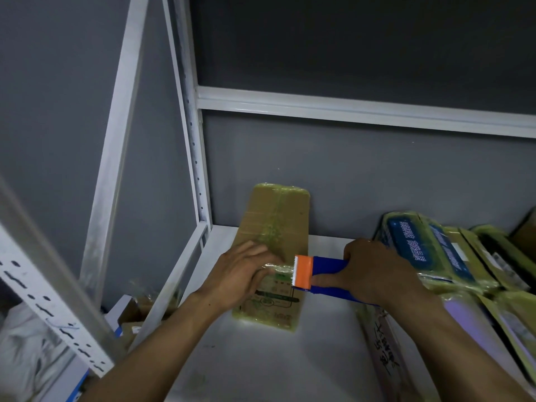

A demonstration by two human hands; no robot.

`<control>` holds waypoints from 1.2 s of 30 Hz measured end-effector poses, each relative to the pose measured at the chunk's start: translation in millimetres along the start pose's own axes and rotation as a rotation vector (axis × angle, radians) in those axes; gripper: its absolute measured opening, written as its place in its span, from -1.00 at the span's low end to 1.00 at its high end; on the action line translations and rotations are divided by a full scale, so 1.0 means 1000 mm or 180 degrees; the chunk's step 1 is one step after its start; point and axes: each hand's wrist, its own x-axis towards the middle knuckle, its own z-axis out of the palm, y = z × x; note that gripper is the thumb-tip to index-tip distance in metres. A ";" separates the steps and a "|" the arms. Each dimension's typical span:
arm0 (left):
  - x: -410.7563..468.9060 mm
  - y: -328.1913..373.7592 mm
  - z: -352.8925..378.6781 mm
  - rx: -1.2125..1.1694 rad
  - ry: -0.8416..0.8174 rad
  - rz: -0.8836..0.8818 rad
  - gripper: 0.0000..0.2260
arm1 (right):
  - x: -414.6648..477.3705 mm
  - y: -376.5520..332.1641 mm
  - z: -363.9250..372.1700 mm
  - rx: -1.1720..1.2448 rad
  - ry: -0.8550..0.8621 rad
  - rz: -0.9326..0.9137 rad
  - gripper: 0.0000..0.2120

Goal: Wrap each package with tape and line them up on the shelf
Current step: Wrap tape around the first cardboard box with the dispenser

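Bare white shelf (261, 358) lies open in front of the brown package (272, 227); stacked wrapped packages (435, 250) crowd its right side.

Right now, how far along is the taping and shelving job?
Done: the packages on the right look taped, leaning together on the shelf. In hand: the left hand presses tape onto the brown package, which has one lengthwise band, while the right hand grips the tape dispenser. Left: cutting the tape and lining this package up.
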 end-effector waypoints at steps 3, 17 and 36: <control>-0.003 0.004 0.008 -0.0018 0.0019 0.0108 -0.67 | 0.002 0.002 0.003 0.0035 -0.0003 -0.0090 -0.03; -0.002 0.001 0.027 0.0187 0.0728 0.0248 -0.80 | 0.001 0.006 0.007 0.0329 -0.0041 -0.0281 -0.07; 0.005 0.004 0.027 0.0191 0.0462 0.0144 -0.74 | 0.003 0.029 0.008 0.0475 0.0026 -0.0069 -0.13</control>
